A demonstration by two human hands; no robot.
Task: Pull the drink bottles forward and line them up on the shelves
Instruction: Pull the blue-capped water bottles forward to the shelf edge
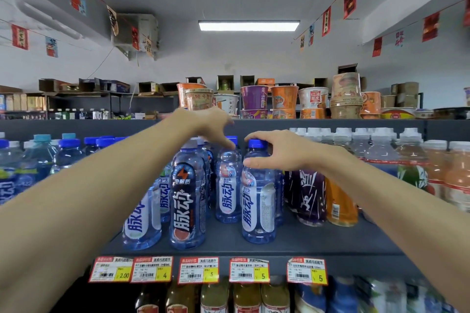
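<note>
Clear blue-capped drink bottles stand on a dark grey shelf [318, 241]. One front bottle [258, 201] stands near the shelf's front edge; my right hand [282, 151] curls around its cap and neck, thumb on the shoulder. Behind and left of it stands a second bottle [228, 185]; my left hand [212, 126] reaches over it with fingertips touching its neck, fingers spread. A dark-labelled bottle [187, 201] and a white-labelled bottle [142, 218] stand at the front to the left.
Purple [309, 193] and orange [339, 203] bottles stand to the right, with pale pink drinks beyond. More blue bottles fill the left. Instant noodle cups [284, 100] sit on the top shelf. Price tags [249, 270] line the shelf edge; more bottles stand below.
</note>
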